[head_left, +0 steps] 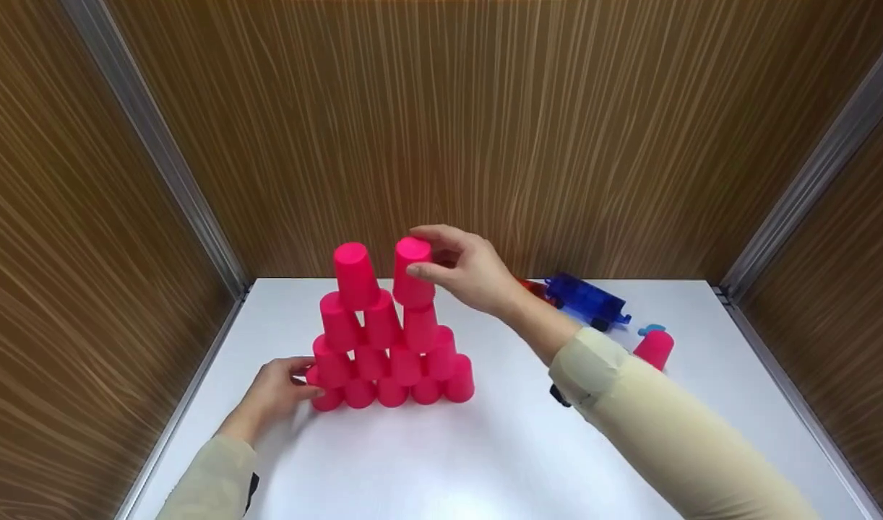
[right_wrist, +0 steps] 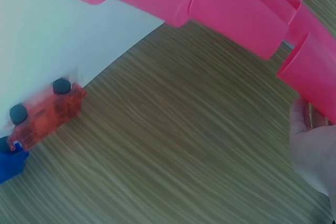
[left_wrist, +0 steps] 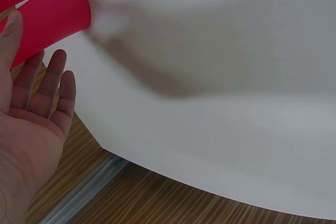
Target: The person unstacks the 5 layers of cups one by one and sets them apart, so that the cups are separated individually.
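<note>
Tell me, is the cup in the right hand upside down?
Yes, upside down: the cup in the right hand shows its closed base on top.

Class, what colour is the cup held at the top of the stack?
Pink cup; head view shows it best.

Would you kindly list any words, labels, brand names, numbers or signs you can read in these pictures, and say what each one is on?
None: no readable text in any view.
The pink cups are plain.
The blue toy car and the orange toy car show no legible marks.
The white table and the wood-grain walls are bare.
</note>
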Tool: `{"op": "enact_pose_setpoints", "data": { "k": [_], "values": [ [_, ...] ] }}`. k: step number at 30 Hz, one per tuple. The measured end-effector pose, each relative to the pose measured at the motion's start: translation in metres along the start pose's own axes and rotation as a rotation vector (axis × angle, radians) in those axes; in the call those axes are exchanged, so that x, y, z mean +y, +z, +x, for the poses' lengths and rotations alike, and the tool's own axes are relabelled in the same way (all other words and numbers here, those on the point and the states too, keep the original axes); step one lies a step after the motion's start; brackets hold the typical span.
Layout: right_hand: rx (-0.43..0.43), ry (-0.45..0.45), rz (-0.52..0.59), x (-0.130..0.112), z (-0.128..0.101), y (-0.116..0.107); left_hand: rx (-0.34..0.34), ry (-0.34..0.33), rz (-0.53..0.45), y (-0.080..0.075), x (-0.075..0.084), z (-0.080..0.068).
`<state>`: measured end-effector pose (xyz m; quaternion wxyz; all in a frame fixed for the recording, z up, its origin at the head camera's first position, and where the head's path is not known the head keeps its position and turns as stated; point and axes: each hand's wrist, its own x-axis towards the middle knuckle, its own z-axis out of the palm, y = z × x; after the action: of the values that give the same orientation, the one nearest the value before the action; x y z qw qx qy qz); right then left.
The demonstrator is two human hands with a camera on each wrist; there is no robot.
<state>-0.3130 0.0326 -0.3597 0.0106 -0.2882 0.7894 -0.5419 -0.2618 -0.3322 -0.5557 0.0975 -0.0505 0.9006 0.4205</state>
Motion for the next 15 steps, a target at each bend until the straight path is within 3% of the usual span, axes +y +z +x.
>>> {"op": "enact_pose_setpoints", "data": {
  "k": [15],
  "values": [
    [0.121,0.095,-0.071,0.03,-0.029,-0.069,0.003,-0.023,0.003,-0.002,0.0,0.002]
  ]
}}
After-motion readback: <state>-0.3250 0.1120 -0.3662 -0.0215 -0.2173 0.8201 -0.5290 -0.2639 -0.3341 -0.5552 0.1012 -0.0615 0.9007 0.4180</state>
